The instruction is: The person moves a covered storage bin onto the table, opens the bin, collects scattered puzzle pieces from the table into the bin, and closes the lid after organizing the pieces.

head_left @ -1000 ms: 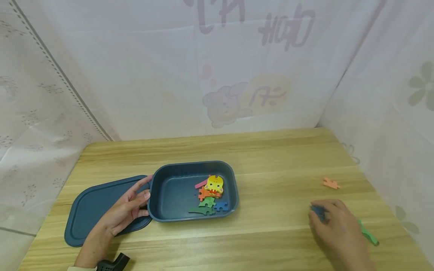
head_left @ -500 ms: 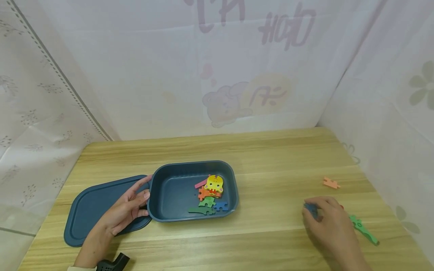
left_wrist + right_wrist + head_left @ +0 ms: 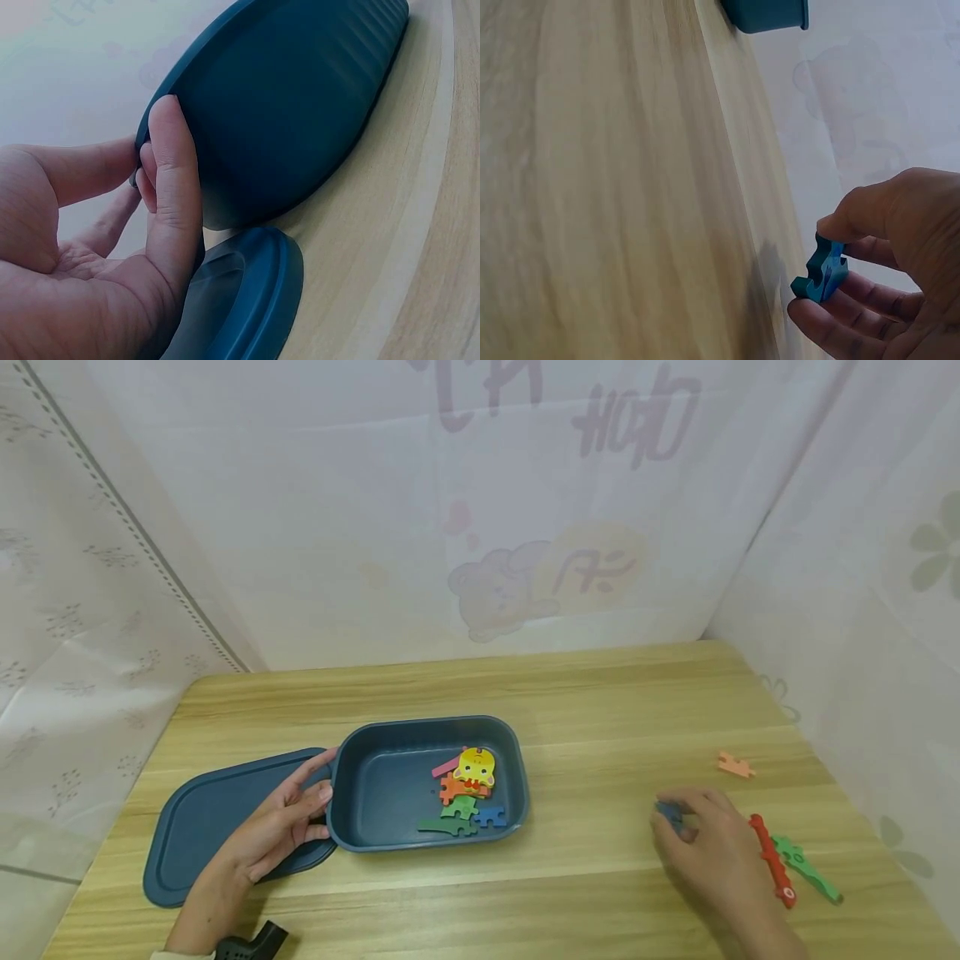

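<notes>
Light wood-grain table (image 3: 585, 893) before white printed cloth (image 3: 315, 527), one small dark-blue puzzle piece (image 3: 827, 268) in hand

My right hand (image 3: 708, 852) is half closed and pinches this piece between thumb and fingers, so the piece is at the left side of that hand. Farther to the left, well apart from it, is one open, rounded, dark-blue box (image 3: 393, 797). Its long axis runs from left to right, and its right end faces the piece. My left hand (image 3: 277, 818) is nearer to the box: the fingers curl on its left end and hold it. One flat, dark-blue lid (image 3: 210, 827) lies beside that end.

On the table, near the right hand, I count three pieces: one peach jigsaw piece (image 3: 737, 766), one long red piece (image 3: 771, 862) and one long green piece (image 3: 806, 866). Inside the box are one yellow animal head (image 3: 475, 764), one pink strip (image 3: 444, 767), one blue jigsaw piece (image 3: 491, 817) and two green jigsaw pieces (image 3: 459, 807). Orange jigsaw (image 3: 450, 789) is also there, but the yellow head covers part, so I cannot tell how many.
</notes>
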Demonstrator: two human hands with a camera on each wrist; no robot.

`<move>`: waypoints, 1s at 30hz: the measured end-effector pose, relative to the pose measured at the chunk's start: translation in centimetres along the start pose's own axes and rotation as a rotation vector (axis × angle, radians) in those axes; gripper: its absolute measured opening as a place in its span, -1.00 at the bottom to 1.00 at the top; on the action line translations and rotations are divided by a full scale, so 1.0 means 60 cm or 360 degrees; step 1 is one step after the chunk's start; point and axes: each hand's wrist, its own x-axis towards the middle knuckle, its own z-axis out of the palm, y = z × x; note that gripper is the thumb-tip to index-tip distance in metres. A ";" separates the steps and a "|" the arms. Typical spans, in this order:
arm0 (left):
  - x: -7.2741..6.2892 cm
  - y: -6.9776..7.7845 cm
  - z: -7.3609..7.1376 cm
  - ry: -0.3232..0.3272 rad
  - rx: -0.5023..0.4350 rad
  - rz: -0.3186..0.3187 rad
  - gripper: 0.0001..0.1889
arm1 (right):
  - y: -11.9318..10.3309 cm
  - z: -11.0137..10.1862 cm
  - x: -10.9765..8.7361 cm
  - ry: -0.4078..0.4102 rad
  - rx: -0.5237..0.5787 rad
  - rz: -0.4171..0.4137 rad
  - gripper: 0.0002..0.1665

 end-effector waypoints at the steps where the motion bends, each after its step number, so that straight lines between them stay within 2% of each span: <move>1: 0.000 0.000 0.000 0.0002 0.0001 0.0000 -0.36 | -0.002 0.001 0.001 0.0001 0.0009 0.0002 -0.71; 15: -0.001 -0.001 0.000 -0.0011 -0.0027 0.0017 -0.36 | -0.029 0.006 0.005 -0.0040 0.0106 0.0022 -0.72; 30: 0.000 -0.004 -0.003 0.0012 0.0012 0.0010 -0.34 | -0.045 0.021 0.015 0.0044 0.0233 -0.0056 -0.77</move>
